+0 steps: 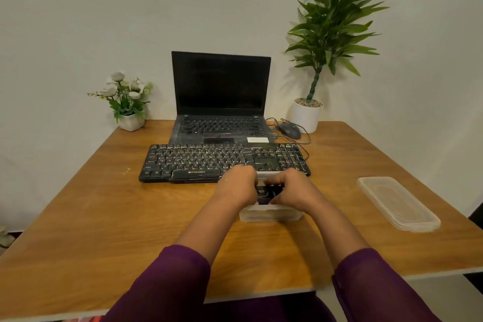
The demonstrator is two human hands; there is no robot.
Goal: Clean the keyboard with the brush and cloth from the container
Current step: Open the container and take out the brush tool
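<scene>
A black keyboard (198,161) lies across the middle of the wooden table, dusty, in front of a laptop. Just before its right half stands a clear plastic container (270,213) without its lid. Both my hands reach into it from above. My left hand (236,185) curls down at the container's left side, its fingertips hidden inside. My right hand (290,189) has fingers and thumb closed around a black object (265,194) in the container; which tool it is I cannot make out. No cloth shows.
The container's clear lid (398,202) lies upside down at the table's right edge. An open laptop (220,102) stands behind the keyboard, with a wired mouse (290,130) and a tall potted plant (307,115) to its right. A small flower pot (130,120) sits back left.
</scene>
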